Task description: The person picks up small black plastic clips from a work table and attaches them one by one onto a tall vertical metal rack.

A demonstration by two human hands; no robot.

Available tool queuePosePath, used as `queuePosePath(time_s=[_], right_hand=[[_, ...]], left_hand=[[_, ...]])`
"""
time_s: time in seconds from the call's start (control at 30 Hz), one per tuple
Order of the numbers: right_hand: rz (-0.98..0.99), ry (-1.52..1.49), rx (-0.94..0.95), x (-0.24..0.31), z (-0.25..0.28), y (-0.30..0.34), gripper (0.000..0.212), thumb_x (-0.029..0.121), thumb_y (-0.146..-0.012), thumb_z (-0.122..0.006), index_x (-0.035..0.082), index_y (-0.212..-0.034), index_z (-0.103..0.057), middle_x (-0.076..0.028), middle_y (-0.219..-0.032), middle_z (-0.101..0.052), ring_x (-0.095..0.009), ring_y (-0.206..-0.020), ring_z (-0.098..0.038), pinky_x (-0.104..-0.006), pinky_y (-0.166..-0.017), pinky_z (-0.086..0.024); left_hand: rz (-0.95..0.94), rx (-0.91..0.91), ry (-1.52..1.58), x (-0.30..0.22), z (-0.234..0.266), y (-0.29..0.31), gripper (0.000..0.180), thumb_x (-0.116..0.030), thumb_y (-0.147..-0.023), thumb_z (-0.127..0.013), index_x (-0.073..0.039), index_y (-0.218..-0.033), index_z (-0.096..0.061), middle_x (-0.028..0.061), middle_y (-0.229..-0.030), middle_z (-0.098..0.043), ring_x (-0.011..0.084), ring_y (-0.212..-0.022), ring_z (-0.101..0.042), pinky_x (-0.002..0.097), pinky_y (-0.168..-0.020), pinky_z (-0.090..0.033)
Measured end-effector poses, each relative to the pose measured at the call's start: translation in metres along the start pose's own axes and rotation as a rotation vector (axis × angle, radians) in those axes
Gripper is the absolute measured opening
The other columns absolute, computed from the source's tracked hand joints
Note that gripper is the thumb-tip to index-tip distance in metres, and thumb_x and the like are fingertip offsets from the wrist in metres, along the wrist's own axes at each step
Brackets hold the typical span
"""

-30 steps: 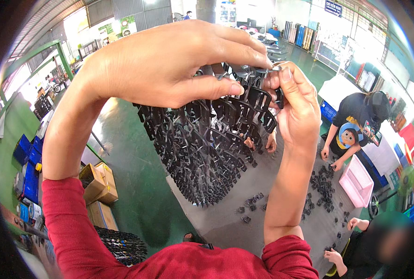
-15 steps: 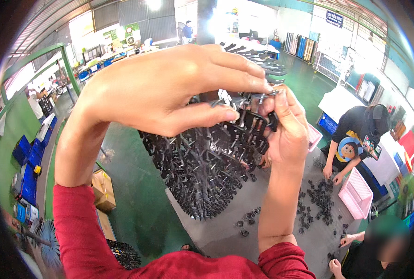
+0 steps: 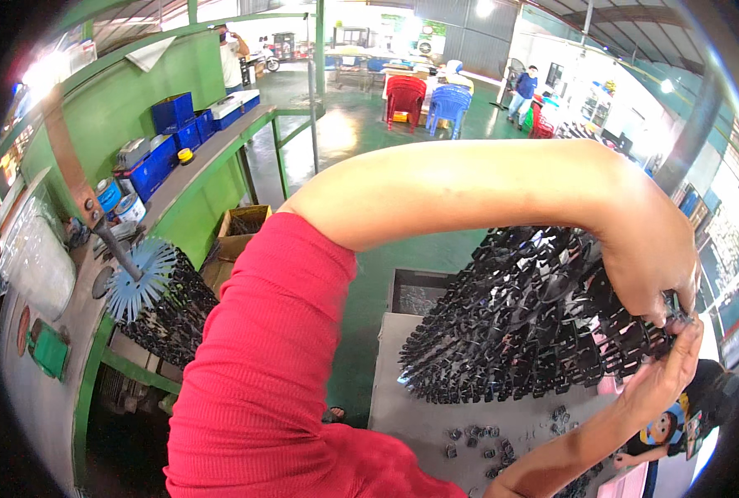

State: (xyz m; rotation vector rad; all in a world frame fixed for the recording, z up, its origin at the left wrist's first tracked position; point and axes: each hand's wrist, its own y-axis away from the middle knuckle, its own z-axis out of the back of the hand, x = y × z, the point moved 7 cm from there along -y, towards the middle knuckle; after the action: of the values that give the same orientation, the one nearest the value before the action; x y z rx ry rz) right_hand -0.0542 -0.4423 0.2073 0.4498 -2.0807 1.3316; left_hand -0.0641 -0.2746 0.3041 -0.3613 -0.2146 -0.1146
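My left arm arches over a large rack hung densely with small black parts (image 3: 511,332), and my left hand (image 3: 656,257) bends down at its far right side. Its fingertips pinch at a small dark part (image 3: 677,305) on the rack's edge. From below, my right hand (image 3: 664,373) reaches up to the same spot, thumb and fingers closed around that part. The two hands' fingertips nearly meet there. What exact shape the part has is too small to make out.
Loose black pieces (image 3: 477,440) lie scattered on the grey table (image 3: 394,357). A co-worker (image 3: 693,415) bends over its right side. At left, a blue spoked wheel (image 3: 141,278) carries more black parts by a green bench (image 3: 79,398) with blue bins (image 3: 154,166). Cardboard boxes (image 3: 241,224) stand behind.
My view has swung left, so the rack and both hands now sit further right. My left hand has turned from flat over the rack to bent downward; both hands stay together at its edge.
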Motion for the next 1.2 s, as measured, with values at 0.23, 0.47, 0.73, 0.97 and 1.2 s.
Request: queuePosePath(time_s=[0.23, 0.47, 0.73, 0.97, 1.2], right_hand=[[0.111, 0.4, 0.042, 0.006, 0.014, 0.004, 0.023, 0.02, -0.097, -0.044, -0.001, -0.09, -0.051, -0.002, -0.078, -0.045, -0.011, -0.07, -0.041, -0.0221, -0.065, -0.035], [0.099, 0.935, 0.008, -0.029, 0.172, -0.006, 0.022, 0.017, -0.096, -0.041, 0.005, -0.082, -0.052, -0.003, -0.073, -0.048, -0.011, -0.063, -0.045, -0.0264, -0.058, -0.035], [-0.667, 1.964, 0.261, -0.097, 0.312, 0.045, 0.04, 0.037, -0.083, -0.059, -0.001, -0.095, -0.065, -0.023, -0.098, -0.063, -0.036, -0.099, -0.059, -0.0447, -0.085, -0.047], [-0.19, 0.504, 0.484, -0.028, 0.05, 0.0, 0.03, 0.022, -0.093, -0.051, -0.001, -0.11, -0.06, -0.011, -0.105, -0.064, -0.02, -0.096, -0.062, -0.0317, -0.087, -0.046], [-0.309, -0.717, 0.854, -0.008, -0.07, -0.008, 0.034, 0.027, -0.095, -0.048, -0.001, -0.113, -0.052, -0.011, -0.105, -0.06, -0.026, -0.098, -0.06, -0.0365, -0.087, -0.048]], left_hand=[[0.044, -0.035, -0.109, 0.0, 0.006, -0.001, 0.048, -0.036, -0.084, -0.054, -0.005, -0.121, -0.056, 0.0207, -0.112, -0.06, 0.0351, -0.105, -0.057, 0.0405, -0.093, -0.043], [0.197, -0.055, -0.107, 0.009, 0.001, -0.002, 0.047, -0.034, -0.083, -0.056, -0.004, -0.12, -0.057, 0.0242, -0.104, -0.062, 0.0365, -0.1, -0.059, 0.0425, -0.088, -0.046], [0.289, 0.0, -0.173, 0.018, 0.009, -0.004, 0.053, -0.038, -0.084, -0.057, -0.001, -0.122, -0.054, 0.0245, -0.117, -0.055, 0.036, -0.106, -0.055, 0.0401, -0.093, -0.043], [0.274, 0.19, -0.063, 0.01, 0.018, 0.008, 0.065, -0.037, -0.083, -0.062, -0.004, -0.134, -0.039, 0.0215, -0.129, -0.047, 0.0362, -0.122, -0.043, 0.0426, -0.101, -0.036], [0.232, 0.116, -0.082, -0.004, 0.024, 0.01, 0.054, -0.031, -0.082, -0.062, -0.006, -0.128, -0.047, 0.0185, -0.13, -0.047, 0.0365, -0.121, -0.045, 0.0437, -0.099, -0.037]])
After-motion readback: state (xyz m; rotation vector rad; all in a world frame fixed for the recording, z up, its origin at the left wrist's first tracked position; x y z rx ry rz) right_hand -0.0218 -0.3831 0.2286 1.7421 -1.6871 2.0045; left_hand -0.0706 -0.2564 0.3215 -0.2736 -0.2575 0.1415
